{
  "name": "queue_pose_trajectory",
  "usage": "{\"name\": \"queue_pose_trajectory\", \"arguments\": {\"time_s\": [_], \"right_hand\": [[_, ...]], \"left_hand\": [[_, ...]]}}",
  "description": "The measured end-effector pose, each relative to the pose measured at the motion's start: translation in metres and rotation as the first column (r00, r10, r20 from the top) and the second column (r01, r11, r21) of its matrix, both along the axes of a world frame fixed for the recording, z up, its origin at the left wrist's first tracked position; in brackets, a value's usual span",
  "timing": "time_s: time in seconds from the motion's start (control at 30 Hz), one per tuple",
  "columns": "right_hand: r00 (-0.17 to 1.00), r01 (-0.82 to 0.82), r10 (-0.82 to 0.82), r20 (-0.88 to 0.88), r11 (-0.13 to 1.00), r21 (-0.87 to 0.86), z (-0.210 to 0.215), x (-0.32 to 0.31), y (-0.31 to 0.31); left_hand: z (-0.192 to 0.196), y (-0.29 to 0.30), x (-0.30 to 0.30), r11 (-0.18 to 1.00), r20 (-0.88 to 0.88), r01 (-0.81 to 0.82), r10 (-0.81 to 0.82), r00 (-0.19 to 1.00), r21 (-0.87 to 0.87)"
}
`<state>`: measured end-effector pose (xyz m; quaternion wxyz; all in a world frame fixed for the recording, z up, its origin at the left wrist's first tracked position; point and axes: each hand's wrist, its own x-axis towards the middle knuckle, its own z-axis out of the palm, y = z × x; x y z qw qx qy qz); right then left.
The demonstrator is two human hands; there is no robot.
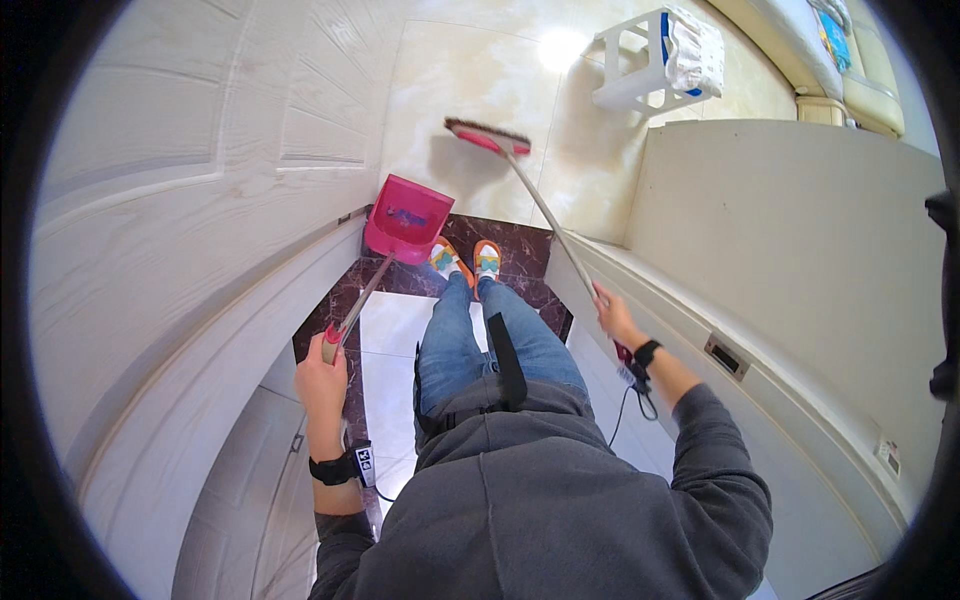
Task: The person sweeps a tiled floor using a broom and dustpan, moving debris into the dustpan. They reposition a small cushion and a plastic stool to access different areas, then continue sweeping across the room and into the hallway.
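Note:
My left hand (322, 382) is closed around the handle of a long-handled pink dustpan (408, 215). The pan is in front of my feet on the left, by the door frame, with a small bluish patch inside it. My right hand (617, 318) grips the long pale handle of a broom (487, 136). Its pink head with dark bristles reaches out ahead over the light tiles, beyond the dustpan and apart from it. A soft shadow falls near the broom head; whether the bristles touch the floor I cannot tell.
I stand in a doorway on a dark red marble threshold (515, 250). A white panelled door (190, 130) is on the left. The right side has a door frame with a metal strike plate (727, 356). A white plastic stool (640, 65) with cloth stands at the far right, near a sofa (870, 85).

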<state>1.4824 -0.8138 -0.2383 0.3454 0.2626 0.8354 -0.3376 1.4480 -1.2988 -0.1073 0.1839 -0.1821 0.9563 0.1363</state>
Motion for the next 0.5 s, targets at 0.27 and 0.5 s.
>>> {"name": "queue_pose_trajectory", "arguments": {"time_s": [0.27, 0.5], "right_hand": [[0.813, -0.299, 0.286, -0.507, 0.953, 0.057, -0.119, -0.196, -0.066], [0.850, -0.388, 0.420, -0.317, 0.907, 0.161, -0.142, -0.207, -0.094]], "left_hand": [[0.012, 0.024, 0.024, 0.997, -0.030, 0.034, -0.036, 0.999, -0.072], [0.019, 0.039, 0.034, 0.998, -0.065, -0.042, 0.039, 0.997, -0.036]]}}
